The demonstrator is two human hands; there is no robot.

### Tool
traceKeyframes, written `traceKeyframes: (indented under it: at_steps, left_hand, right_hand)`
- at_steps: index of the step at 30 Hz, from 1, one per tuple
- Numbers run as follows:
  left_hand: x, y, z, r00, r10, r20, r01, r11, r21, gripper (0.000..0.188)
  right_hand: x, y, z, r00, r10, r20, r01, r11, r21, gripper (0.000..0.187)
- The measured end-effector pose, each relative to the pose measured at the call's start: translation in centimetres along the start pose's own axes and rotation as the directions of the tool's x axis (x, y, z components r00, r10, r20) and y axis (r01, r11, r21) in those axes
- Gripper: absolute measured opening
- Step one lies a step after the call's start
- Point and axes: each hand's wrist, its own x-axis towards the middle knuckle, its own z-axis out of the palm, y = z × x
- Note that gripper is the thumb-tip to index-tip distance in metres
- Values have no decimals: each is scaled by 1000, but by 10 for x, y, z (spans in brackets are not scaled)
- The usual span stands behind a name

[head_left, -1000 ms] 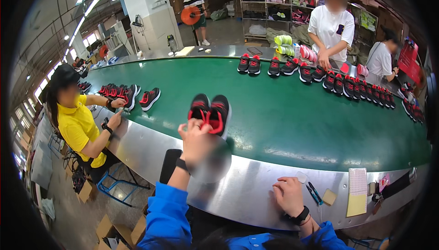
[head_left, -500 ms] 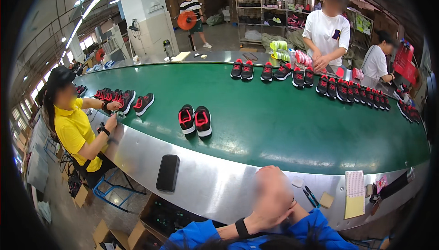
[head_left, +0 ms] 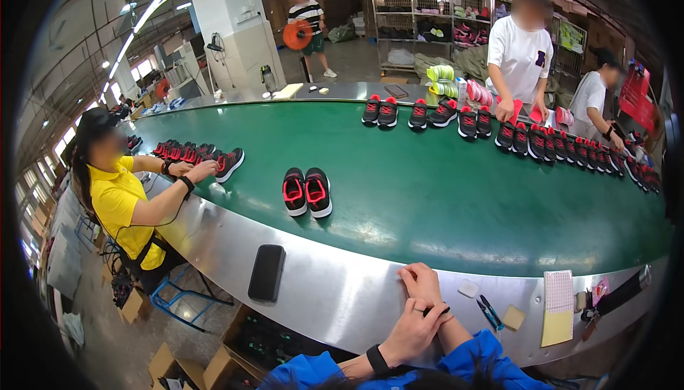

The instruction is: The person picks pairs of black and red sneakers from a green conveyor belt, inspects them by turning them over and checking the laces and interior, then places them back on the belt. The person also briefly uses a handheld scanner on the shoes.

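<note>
My left hand reaches across to my right wrist. Its fingers are closed on a black wristband there. Resting at the inner edge of the metal ledge, my right hand has its fingers loosely curled, with nothing visible in them. Another dark band circles my left wrist. Beyond my hands, a pair of black sneakers with red lining and white soles stands on the green belt. Right of my hands lie a small white piece, teal-handled cutters and a tan block.
A black phone lies on the ledge at left; a paper sheet lies at right. Rows of sneakers line the far belt edge. A person in yellow handles shoes at left; one in white works opposite.
My hands were clasped and blurred higher up; now my left hand has slid to my right wrist and my right hand has lowered. The person opposite has reached toward the shoes.
</note>
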Motion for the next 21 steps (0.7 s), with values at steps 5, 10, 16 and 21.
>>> traceKeyframes:
  at_steps: [5, 10, 16, 21]
  left_hand:
    - [1, 4, 3, 997, -61, 48, 64, 996, -66, 33]
    - [4, 10, 3, 994, -82, 69, 84, 996, -28, 30]
    - [6, 14, -3, 984, -118, 136, 128, 989, -68, 29]
    - [0, 16, 5, 985, -118, 125, 133, 983, -123, 36]
  right_hand:
    - [-3, 1, -7, 999, 16, -50, -14, 999, 53, 18]
    - [-7, 4, -15, 995, -83, -63, 80, 996, -47, 17]
    - [-18, -2, -20, 999, -28, -23, 29, 997, 68, 15]
    - [-31, 14, -21, 998, 58, -8, -56, 987, 149, 15]
